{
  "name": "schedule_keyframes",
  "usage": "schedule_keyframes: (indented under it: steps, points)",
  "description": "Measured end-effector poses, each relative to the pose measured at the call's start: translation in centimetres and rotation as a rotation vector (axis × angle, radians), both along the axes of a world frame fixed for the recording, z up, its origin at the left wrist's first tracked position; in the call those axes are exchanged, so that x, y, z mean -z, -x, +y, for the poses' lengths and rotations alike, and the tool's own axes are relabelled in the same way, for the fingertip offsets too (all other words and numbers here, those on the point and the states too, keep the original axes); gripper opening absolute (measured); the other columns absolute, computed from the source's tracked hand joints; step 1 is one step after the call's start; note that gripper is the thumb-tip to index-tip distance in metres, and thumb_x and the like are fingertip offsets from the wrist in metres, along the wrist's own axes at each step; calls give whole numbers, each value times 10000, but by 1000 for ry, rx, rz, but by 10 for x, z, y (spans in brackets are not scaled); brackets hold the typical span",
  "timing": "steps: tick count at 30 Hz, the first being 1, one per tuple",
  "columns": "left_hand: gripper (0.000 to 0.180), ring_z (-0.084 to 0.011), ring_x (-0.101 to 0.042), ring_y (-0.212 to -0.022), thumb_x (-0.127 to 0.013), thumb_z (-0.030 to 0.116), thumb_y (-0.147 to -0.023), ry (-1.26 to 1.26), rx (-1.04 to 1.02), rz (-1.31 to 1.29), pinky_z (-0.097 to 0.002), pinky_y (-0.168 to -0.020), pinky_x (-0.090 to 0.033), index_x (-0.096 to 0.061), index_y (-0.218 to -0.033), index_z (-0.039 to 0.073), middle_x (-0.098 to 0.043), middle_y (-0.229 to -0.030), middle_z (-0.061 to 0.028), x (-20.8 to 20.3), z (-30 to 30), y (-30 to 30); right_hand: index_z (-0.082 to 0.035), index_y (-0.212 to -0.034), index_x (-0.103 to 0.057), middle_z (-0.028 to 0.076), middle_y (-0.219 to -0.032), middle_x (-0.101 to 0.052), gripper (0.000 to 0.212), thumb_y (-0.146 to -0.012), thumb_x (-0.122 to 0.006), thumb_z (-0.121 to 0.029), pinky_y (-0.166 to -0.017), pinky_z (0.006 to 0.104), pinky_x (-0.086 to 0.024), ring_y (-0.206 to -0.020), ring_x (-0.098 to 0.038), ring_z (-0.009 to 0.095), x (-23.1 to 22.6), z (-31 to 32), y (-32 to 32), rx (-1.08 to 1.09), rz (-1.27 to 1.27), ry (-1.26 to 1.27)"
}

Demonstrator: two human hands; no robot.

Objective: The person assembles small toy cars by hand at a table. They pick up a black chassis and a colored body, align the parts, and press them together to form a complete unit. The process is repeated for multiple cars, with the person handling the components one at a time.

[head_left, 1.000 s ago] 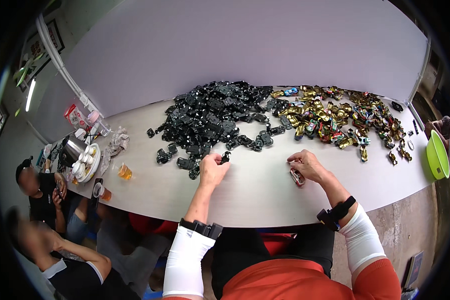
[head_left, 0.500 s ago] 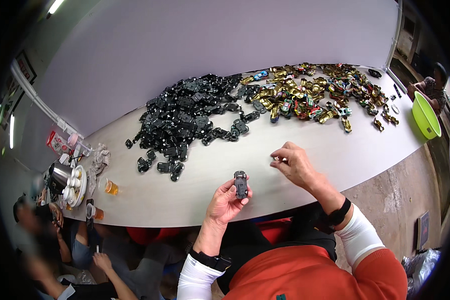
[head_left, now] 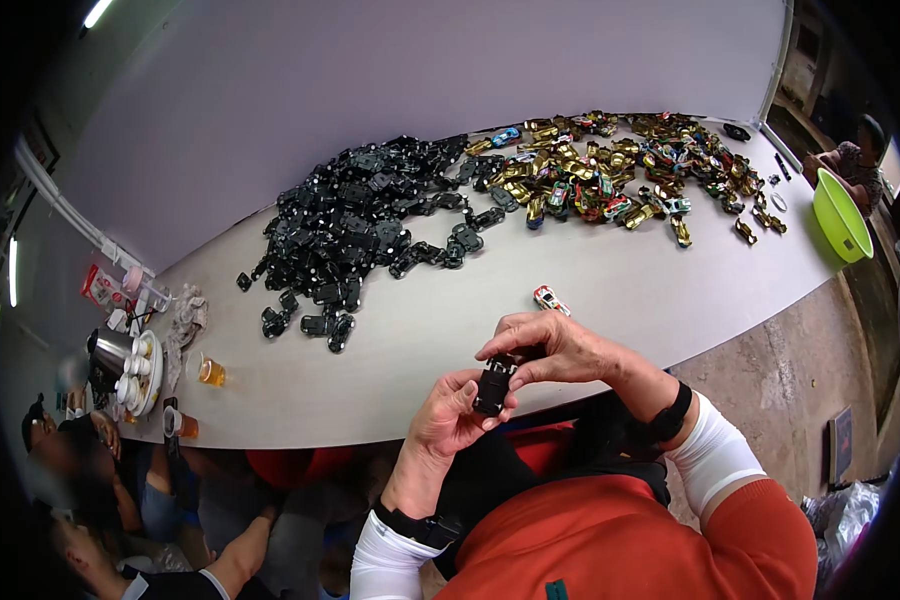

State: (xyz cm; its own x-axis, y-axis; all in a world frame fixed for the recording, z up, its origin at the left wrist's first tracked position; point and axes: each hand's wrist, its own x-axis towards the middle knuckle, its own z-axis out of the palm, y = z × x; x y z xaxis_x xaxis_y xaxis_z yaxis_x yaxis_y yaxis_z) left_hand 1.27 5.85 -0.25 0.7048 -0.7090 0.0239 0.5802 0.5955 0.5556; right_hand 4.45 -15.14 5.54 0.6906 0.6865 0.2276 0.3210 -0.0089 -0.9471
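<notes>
Close to the table's near edge, my left hand [head_left: 448, 415] grips a black toy car chassis [head_left: 494, 388] between thumb and fingers. My right hand [head_left: 555, 350] has come to its upper end, thumb at the side and fingers curled over the top. Whether a small part sits between those fingers is hidden. Just beyond my right hand, a white, red and green toy car [head_left: 550, 299] lies alone on the table.
A heap of black chassis [head_left: 340, 225] spreads across the table's far left, beside a pile of gold and coloured toy cars [head_left: 610, 175]. A green basin [head_left: 842, 217] stands at the right end. Drinks [head_left: 211, 372] and a tray of cups [head_left: 148, 370] sit left, near other people.
My right hand has moved left and down onto the chassis in my left hand. The coloured toy car, mostly hidden at my right fingertips before, now shows on the table.
</notes>
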Motion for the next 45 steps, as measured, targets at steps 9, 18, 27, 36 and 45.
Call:
schedule_keyframes:
  steps: [9, 18, 27, 36, 45]
  points:
    - [395, -171, -553, -603, -582, 288, -871, 27, 198, -145, -240, -509, -443, -590, -957, -98, -623, -863, -210, -23, -14, 21, -26, -1021, -624, 52, -873, -555, 374, -730, -738, -232, -732, 290, -423, -818, -530, 173, -21, -13, 23, -194, -19, -75]
    - [420, -196, -595, -608, -587, 311, -864, -81, 244, -114, -231, -485, -453, -591, -939, -102, -634, -821, -205, -33, -12, 14, -14, -971, -578, 56, -904, -557, 416, -684, -775, -241, -740, 294, -435, -831, -528, 168, -20, -20, 33, -123, 50, -33]
    - [497, -264, -603, -784, -608, 200, -857, 5, -97, 65, -286, -595, -511, -421, -1235, -63, -594, -964, -199, -9, -17, 2, -9, -1126, -570, -6, -801, -526, 429, -737, -733, -90, -652, 248, -430, -723, -475, 82, 15, -27, 19, 314, 153, -78]
    - [438, -305, -607, -949, -596, 126, -851, 25, -167, 57, -353, -746, -570, -446, -1233, -26, -577, -1062, -169, 14, 6, -9, -1, -786, -609, 8, -681, -577, 33, -785, -624, -30, -552, 222, -403, -617, -486, 61, 51, -79, -9, 892, -31, 248]
    - [362, -192, -595, -792, -651, 33, -798, -400, -314, -124, -248, -616, -500, -541, -1136, -32, -591, -977, -124, 18, -1, -7, -3, -897, -638, -3, -714, -590, 158, -847, -602, -150, -522, 217, -385, -598, -468, 50, 39, -42, 5, 615, 216, 204]
